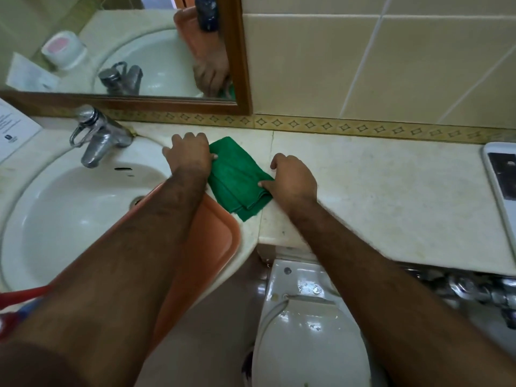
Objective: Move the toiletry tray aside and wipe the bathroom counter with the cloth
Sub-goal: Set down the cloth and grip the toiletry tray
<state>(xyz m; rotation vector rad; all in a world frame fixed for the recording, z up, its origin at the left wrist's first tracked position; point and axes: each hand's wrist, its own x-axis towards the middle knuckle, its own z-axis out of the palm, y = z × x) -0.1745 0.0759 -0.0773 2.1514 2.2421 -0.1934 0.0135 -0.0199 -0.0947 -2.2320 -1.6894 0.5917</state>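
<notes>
From the head view, we have the cloth [238, 177] lying folded on the counter [391, 191] between our hands, the left hand [190, 155] pinching its far corner and the right hand [293, 182] pinching its near edge. The tray [209, 247] sits under our left forearm, over the sink [69, 213] rim. We judge wiping is about to begin; next we need to press the cloth flat and sweep rightward.

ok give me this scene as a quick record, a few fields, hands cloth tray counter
left hand: left hand pressing the upper left edge of the green cloth
right hand: right hand pinching the cloth's right edge
cloth: folded, lying flat on the counter beside the sink
tray: orange tray resting over the sink's right rim, partly under the left forearm
faucet: faucet at the back of the sink
far right: white tray-like item at the counter's edge, cut off by the frame
below: toilet under the counter
</notes>
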